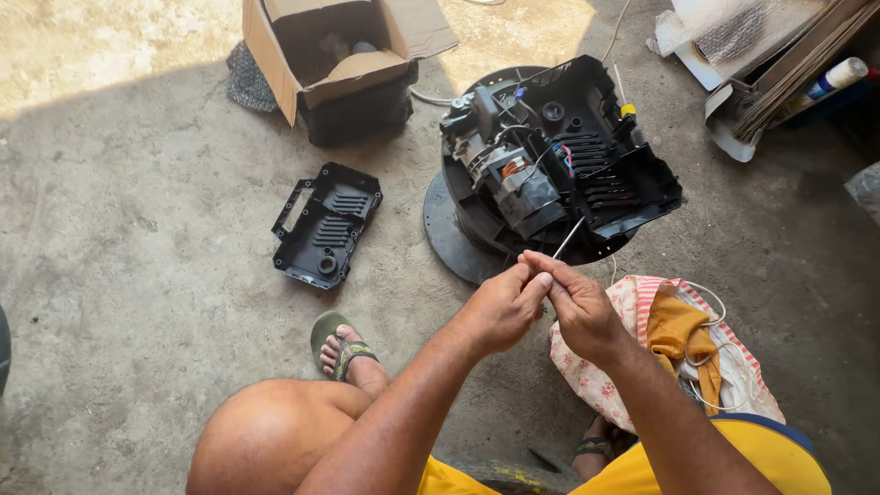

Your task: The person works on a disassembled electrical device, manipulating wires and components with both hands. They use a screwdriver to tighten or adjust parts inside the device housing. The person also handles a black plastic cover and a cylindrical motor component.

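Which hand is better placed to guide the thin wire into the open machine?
Probably the right hand. Both hands pinch the thin wire, but the right one is nearer its free end, which points at the motor. The left hand grips lower, so it can steady.

The left hand and the right hand meet fingertip to fingertip, pinching a thin wire that slants up and away from the grip. Just beyond the grip lies the opened machine housing, resting on a round disc with a motor in its left part. Left of the grip, well apart, lies a loose cover plate. Farther off, beyond that plate, stands an open cardboard box. Right of the grip and nearer the person, a cloth bundle lies on the floor.
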